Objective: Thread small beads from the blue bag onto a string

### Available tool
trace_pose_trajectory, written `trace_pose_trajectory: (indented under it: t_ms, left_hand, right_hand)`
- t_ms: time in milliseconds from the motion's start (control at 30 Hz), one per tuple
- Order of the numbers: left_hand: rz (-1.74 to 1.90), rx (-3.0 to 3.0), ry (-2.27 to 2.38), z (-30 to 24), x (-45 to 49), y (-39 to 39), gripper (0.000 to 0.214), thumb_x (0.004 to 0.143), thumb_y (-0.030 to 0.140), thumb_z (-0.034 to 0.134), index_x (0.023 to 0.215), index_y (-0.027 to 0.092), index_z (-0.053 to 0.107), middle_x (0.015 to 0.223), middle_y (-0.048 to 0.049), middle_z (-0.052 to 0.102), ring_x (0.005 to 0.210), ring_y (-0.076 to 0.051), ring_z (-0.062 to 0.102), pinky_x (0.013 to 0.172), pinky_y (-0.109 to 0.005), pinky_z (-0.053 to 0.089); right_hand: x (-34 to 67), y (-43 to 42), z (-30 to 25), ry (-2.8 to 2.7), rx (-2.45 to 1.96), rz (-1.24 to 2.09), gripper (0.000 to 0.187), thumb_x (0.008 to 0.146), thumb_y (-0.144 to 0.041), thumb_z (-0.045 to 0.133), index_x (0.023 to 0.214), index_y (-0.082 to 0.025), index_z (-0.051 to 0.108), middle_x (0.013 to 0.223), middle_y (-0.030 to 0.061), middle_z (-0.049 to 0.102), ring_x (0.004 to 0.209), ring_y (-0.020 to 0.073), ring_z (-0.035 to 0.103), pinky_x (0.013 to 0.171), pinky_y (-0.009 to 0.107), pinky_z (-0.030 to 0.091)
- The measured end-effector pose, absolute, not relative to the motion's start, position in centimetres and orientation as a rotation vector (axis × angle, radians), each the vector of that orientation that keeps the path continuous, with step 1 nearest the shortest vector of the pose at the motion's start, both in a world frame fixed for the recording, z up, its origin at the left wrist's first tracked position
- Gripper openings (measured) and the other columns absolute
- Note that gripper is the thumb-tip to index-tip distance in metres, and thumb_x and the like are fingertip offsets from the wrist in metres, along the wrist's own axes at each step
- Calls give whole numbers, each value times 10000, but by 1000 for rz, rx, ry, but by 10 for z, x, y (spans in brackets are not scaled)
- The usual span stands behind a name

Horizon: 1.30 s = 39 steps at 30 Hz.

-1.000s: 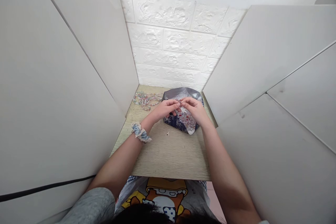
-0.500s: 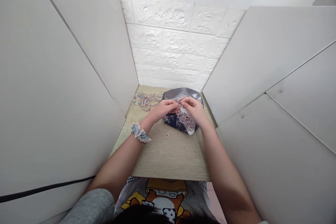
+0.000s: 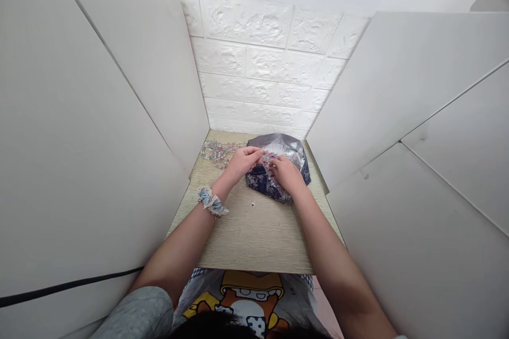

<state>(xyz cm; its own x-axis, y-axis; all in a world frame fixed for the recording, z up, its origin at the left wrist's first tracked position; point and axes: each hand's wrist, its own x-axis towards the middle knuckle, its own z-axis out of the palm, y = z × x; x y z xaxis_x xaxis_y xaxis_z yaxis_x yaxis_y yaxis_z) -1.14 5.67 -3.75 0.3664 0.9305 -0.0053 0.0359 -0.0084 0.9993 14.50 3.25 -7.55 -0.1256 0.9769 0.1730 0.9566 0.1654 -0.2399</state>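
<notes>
A crumpled silver and dark blue foil bag (image 3: 288, 148) full of small beads lies at the back of a narrow wooden desk (image 3: 254, 233). My left hand (image 3: 242, 161) hovers at the bag's left edge, fingertips pinched on something tiny, likely a bead or thread; a blue scrunchie (image 3: 212, 202) sits on that wrist. My right hand (image 3: 284, 174) rests lower on the beads in the bag's open mouth, fingers curled down into them. What the right fingers hold is too small to tell.
A pile of strung pastel beads (image 3: 218, 151) lies left of the bag near the back wall. One loose bead (image 3: 253, 203) sits on the desk in front of the bag. White partition panels close in on both sides; a white brick wall stands behind.
My right hand has dropped from beside the left hand down and slightly left onto the beads in the bag. The left hand stays pinched in nearly the same place.
</notes>
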Motion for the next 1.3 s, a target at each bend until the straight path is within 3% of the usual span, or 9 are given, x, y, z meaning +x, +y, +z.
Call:
trace_pose_trajectory:
  t_ms: [500,600,700,867,1300]
  left_hand:
    - [907,1707,1099,-43,-10,59,325,714,424,518,627,130,625,501,19,490,494,-78,403,505,-218,317]
    - [931,1715,1095,-46,-10,60,337,716,434,515,695,124,646,581,0,560,545,-90,454,541,-219,348]
    - [971,1725,1072,-45,-11,60,348,721,431,519,771,117,660,722,-34,634,647,-114,517,608,-224,383]
    - [969,1743,1014,-41,-10,57,346,718,426,537,799,119,675,812,-51,674,754,-147,570,675,-233,413]
    - [922,1785,971,-44,-9,58,353,734,408,522,831,109,682,823,-62,685,765,-152,592,678,-237,425]
  right_hand:
    - [140,36,-78,-2123,-1840,90,180,822,-190,403,787,-163,578,857,105,550,783,210,510,705,348,371]
    - [139,37,-74,-1863,-1702,270,141,815,-215,415,772,-171,542,816,73,557,794,196,498,728,338,372]
    - [137,38,-68,-1459,-1434,673,113,770,-294,489,757,-184,514,743,19,553,709,151,498,681,291,402]
    - [131,37,-65,-1007,-1036,1191,227,640,-364,635,771,-193,566,735,-22,582,671,104,529,711,268,447]
    - [127,35,-64,-889,-851,1346,280,579,-394,712,742,-188,618,698,-20,625,684,86,576,746,250,480]
